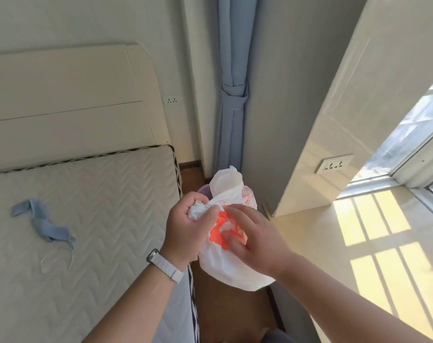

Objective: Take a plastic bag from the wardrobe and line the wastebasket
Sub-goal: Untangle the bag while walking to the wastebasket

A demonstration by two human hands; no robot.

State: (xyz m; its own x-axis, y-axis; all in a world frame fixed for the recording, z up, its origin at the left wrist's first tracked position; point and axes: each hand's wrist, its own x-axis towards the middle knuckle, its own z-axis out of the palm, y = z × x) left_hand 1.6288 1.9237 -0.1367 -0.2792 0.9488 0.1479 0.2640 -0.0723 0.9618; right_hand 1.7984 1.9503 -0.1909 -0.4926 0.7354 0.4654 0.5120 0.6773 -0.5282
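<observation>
you have just one camera, worn on your head. it looks forward and down, wide, with your left hand (pixel 185 227) and right hand (pixel 256 243) very near in the middle, the bed (pixel 86 194) left, the window (pixel 408 137) right.

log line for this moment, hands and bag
stage: bag not yet fitted | left hand: grips bunched plastic bag | right hand: pinches its printed side | wastebasket: partly hidden behind bag
</observation>
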